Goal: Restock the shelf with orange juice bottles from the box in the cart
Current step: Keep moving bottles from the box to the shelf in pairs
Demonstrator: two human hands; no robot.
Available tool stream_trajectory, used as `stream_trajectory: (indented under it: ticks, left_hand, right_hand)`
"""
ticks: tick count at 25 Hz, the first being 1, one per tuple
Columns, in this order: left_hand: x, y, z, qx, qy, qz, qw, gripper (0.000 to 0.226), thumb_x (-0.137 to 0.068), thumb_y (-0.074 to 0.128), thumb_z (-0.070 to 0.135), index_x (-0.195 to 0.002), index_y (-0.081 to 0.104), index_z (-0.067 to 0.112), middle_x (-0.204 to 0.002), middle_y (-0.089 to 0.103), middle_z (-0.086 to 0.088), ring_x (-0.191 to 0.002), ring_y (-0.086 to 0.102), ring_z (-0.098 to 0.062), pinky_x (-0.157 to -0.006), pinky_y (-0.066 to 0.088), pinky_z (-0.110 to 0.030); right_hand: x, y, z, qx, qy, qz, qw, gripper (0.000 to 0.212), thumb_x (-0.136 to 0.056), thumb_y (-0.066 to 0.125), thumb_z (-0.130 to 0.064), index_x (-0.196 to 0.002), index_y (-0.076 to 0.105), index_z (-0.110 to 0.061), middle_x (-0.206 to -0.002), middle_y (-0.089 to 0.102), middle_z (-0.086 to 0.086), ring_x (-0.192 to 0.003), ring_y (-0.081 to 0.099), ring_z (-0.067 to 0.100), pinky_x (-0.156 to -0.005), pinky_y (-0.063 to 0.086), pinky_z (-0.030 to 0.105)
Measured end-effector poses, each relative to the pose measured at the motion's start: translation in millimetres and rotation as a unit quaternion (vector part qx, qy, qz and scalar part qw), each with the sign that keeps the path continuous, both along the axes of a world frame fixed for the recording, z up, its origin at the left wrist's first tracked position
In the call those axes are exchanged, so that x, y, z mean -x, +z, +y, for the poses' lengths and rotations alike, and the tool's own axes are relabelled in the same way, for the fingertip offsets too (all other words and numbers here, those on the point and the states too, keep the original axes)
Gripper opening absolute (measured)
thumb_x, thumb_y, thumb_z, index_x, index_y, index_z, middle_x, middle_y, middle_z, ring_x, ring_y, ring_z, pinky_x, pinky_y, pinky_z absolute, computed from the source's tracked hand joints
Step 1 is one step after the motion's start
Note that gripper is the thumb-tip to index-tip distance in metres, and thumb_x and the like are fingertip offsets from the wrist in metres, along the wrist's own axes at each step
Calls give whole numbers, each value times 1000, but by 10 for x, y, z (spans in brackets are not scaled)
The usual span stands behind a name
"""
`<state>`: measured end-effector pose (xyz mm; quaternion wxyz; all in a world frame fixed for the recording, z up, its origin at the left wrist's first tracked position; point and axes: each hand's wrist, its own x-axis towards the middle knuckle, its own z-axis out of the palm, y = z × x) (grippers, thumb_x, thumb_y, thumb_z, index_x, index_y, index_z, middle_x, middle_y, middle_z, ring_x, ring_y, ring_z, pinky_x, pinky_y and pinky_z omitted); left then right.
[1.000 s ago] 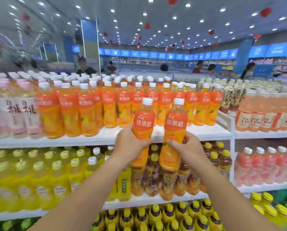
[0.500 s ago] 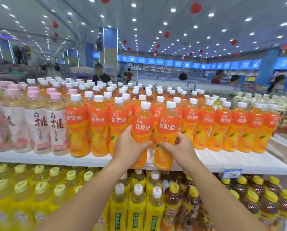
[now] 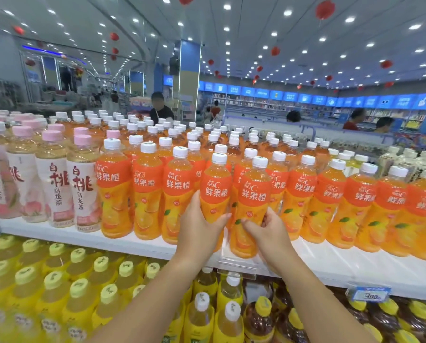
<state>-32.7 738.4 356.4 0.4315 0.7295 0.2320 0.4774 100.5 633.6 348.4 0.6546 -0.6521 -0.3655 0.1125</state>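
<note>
Left hand (image 3: 199,226): I saw fingers wrapped around one orange juice bottle (image 3: 215,194) | Right hand (image 3: 268,230): fingers gripped a second orange juice bottle (image 3: 252,201) low on its body | Location: both upright, side by side, at the white shelf (image 3: 330,263) front edge, against the stocked orange row (image 3: 147,184) | Neighbours: peach tea bottles (image 3: 58,184) at left.

The white shelf (image 3: 330,266) is bare along its front edge, to the right of the two held orange juice bottles (image 3: 215,191). Behind that strip a tight row of orange bottles (image 3: 303,194) blocks the way back; to its left, peach tea bottles (image 3: 83,184) crowd the shelf edge
</note>
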Motion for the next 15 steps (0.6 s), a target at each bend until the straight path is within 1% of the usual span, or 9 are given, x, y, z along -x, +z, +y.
stream_trajectory:
  ticks: [2,3,5,6,7,9,11,13,15]
  left_hand:
    - [11,-29,-29,2,12,6,1000,55,-81,81,40,-129,55,35,-113,66,23,-107,61,3,-88,51,-20]
    - [27,-60,-36,4,13,13,1000,49,-82,80,41,-125,57,36,-110,66,24,-104,61,4,-85,50,-17]
    - [84,-149,-44,-3,13,45,999,37,-85,76,42,-117,59,39,-104,66,27,-100,61,6,-80,48,-13]
    - [115,-199,-49,-11,17,63,998,33,-87,74,43,-117,60,38,-103,66,26,-100,62,4,-81,50,-15]
    - [132,-243,-44,-20,24,75,997,33,-88,72,44,-118,61,37,-105,66,25,-102,61,2,-84,53,-20]
    - [128,-296,-29,-26,36,86,995,37,-89,71,46,-122,61,33,-109,66,21,-106,61,-4,-92,54,-30]
    - [88,-294,-34,-21,47,88,995,41,-90,71,45,-126,59,29,-112,66,17,-108,61,-8,-95,54,-33]
    - [43,-284,-60,-13,50,83,995,47,-91,71,41,-132,54,26,-116,65,14,-110,61,-9,-94,54,-31]
    - [15,-276,-83,2,51,80,995,56,-93,69,37,-140,44,22,-123,63,11,-112,59,-9,-90,51,-26]
  right_hand:
    - [-1,-21,-1,-6,10,-1,1000,31,-85,75,-14,-112,65,-24,-104,77,-3,-98,74,15,-89,60,45]
    - [0,-36,-18,-4,14,-4,1000,31,-85,75,-13,-112,65,-25,-105,77,-4,-99,73,14,-90,59,44]
    - [2,-89,-67,10,10,-24,1000,32,-82,79,-21,-110,67,-29,-107,75,-4,-99,72,10,-89,59,40]
    - [5,-125,-91,21,0,-44,999,32,-79,80,-26,-109,67,-31,-108,74,-5,-99,71,8,-88,59,36]
    - [12,-154,-108,30,-11,-59,998,33,-78,81,-29,-108,68,-32,-109,73,-6,-100,70,6,-88,58,33]
    - [32,-192,-113,28,-24,-67,997,31,-79,81,-24,-106,68,-30,-108,73,-8,-97,69,2,-87,58,29]
    - [53,-187,-95,21,-30,-62,997,30,-81,80,-17,-106,68,-28,-104,75,-9,-93,70,-1,-86,58,28]
    - [53,-184,-65,20,-34,-57,998,30,-81,79,-16,-106,68,-29,-102,76,-12,-91,70,-2,-86,58,28]
    - [58,-187,-39,17,-37,-58,997,30,-82,78,-17,-107,68,-31,-102,75,-14,-92,70,-2,-86,58,28]
